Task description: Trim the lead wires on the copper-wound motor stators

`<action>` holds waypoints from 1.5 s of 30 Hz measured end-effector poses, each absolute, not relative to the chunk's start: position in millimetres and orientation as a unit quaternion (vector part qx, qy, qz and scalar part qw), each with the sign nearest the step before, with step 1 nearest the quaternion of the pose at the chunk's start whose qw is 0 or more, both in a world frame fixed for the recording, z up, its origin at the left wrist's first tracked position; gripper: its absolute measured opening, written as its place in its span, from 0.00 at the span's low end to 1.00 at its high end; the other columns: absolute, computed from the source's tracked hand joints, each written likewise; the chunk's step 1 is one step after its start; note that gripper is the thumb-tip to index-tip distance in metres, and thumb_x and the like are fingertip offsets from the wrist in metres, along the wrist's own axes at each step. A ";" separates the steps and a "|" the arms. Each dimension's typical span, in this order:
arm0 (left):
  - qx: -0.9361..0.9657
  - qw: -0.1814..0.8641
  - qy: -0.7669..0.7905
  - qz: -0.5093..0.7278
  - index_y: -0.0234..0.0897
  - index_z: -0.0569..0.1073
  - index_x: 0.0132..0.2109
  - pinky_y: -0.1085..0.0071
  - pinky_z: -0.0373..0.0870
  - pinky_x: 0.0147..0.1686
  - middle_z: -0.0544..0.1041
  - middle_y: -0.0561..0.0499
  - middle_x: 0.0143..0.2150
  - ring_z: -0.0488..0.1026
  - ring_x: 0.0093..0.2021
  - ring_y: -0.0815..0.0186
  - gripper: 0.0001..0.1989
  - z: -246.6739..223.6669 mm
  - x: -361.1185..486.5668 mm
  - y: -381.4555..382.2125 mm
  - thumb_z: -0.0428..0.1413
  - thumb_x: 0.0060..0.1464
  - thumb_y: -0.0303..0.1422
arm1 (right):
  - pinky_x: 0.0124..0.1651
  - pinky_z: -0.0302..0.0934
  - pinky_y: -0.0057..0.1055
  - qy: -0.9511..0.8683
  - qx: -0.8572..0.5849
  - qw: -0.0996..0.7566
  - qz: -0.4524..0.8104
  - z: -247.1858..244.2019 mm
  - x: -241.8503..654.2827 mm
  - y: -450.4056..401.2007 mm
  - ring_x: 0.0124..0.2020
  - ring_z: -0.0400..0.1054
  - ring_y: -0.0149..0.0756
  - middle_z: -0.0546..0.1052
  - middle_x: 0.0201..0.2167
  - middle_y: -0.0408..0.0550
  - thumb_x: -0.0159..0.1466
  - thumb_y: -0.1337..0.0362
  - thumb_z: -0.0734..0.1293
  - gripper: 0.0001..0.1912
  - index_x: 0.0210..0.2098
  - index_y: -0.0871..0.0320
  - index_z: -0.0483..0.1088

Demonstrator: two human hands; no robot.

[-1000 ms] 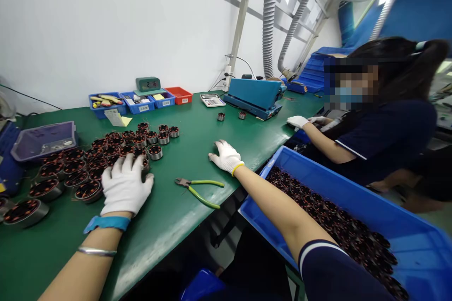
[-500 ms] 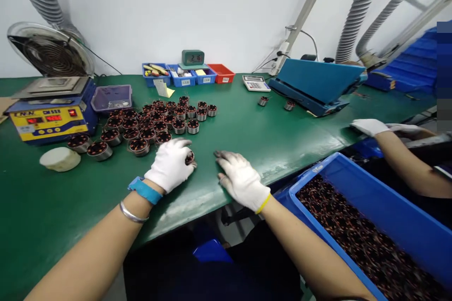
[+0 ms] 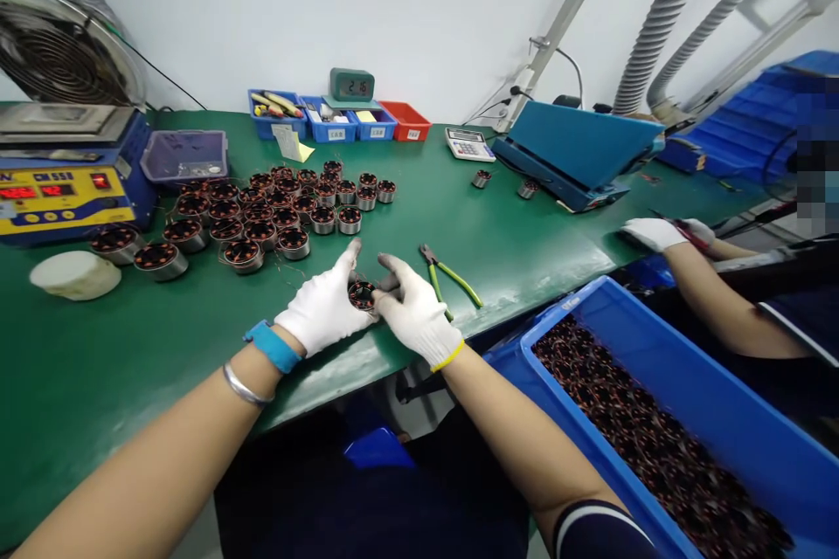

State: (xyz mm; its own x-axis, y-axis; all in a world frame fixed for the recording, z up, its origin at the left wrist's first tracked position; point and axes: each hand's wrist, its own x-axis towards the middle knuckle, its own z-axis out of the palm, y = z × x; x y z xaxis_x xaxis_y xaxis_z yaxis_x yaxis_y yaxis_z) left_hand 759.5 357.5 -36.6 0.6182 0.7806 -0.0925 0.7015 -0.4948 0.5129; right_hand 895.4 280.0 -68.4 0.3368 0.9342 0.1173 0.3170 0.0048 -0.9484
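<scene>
Both of my hands wear white gloves and meet over the green tabletop (image 3: pixel 517 253). A small motor stator (image 3: pixel 361 295), a metal ring with black and copper windings, is gripped between them. My left hand (image 3: pixel 324 310) wraps its left side, thumb raised. From the right, my right hand (image 3: pixel 419 319) closes its darkened fingertips on the stator's edge; its far fingers are partly hidden. Beside my right hand lies a pair of green-handled side cutters (image 3: pixel 464 282), jaws pointing away. Many similar stators (image 3: pixel 260 233) stand grouped on the table beyond my left hand.
At left are a soldering station (image 3: pixel 65 192), a fan (image 3: pixel 62 44) and a round white block (image 3: pixel 75 274). Small bins (image 3: pixel 333 131), a clock and a calculator (image 3: pixel 468 144) stand behind. A blue crate (image 3: pixel 603 393) of stators sits at right, near a co-worker's gloved hands (image 3: pixel 652 234).
My right hand has moved left from the tabletop to the stator, uncovering the side cutters. My left hand has turned, so the stator's windings show. The view has shifted slightly.
</scene>
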 end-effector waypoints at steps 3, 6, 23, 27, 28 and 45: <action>0.873 0.237 0.420 0.070 0.39 0.37 0.69 0.61 0.70 0.41 0.77 0.42 0.47 0.75 0.46 0.48 0.52 -39.6 765.1 357.2 0.57 0.45 0.46 | 0.31 0.65 0.29 -0.440 -0.555 0.578 0.405 -48.9 892.2 290.6 0.24 0.63 0.28 0.68 0.25 0.39 0.53 0.66 0.64 0.29 0.55 0.60 0.62; 0.884 0.207 0.414 0.060 0.39 0.40 0.69 0.61 0.70 0.37 0.78 0.41 0.44 0.76 0.43 0.47 0.50 -39.9 767.3 356.7 0.57 0.45 0.45 | 0.27 0.62 0.28 -0.447 -0.452 0.628 0.449 -25.8 888.9 286.2 0.22 0.61 0.27 0.68 0.24 0.39 0.54 0.62 0.66 0.27 0.54 0.58 0.62; 0.899 0.093 0.396 0.163 0.40 0.73 0.36 0.66 0.66 0.31 0.73 0.48 0.50 0.74 0.34 0.60 0.13 -39.1 761.1 340.6 0.49 0.52 0.41 | 0.54 0.59 0.39 -0.687 -0.683 0.236 0.075 -65.3 890.9 290.9 0.48 0.66 0.44 0.74 0.46 0.51 0.53 0.58 0.68 0.26 0.50 0.58 0.67; 0.873 0.271 0.350 0.204 0.40 0.74 0.28 0.66 0.69 0.38 0.77 0.50 0.43 0.74 0.37 0.60 0.13 -32.1 750.7 358.4 0.51 0.49 0.43 | 0.46 0.62 0.38 -0.672 -0.707 0.209 0.067 -61.1 886.2 299.2 0.41 0.67 0.43 0.74 0.37 0.49 0.52 0.52 0.69 0.20 0.40 0.57 0.71; 0.850 0.321 0.357 0.217 0.41 0.75 0.29 0.67 0.70 0.38 0.78 0.51 0.39 0.74 0.37 0.61 0.13 -28.9 748.4 362.0 0.53 0.48 0.44 | 0.45 0.62 0.38 -0.676 -0.702 0.211 0.075 -59.5 887.3 298.1 0.40 0.67 0.43 0.74 0.36 0.49 0.51 0.50 0.70 0.22 0.40 0.57 0.71; 0.852 0.294 0.427 0.076 0.37 0.71 0.33 0.66 0.68 0.32 0.76 0.50 0.31 0.72 0.33 0.59 0.25 -18.9 742.8 377.6 0.64 0.31 0.50 | 0.54 0.62 0.41 -0.642 -0.657 0.330 0.218 -53.1 908.4 286.9 0.51 0.68 0.46 0.73 0.50 0.53 0.41 0.52 0.77 0.43 0.54 0.57 0.67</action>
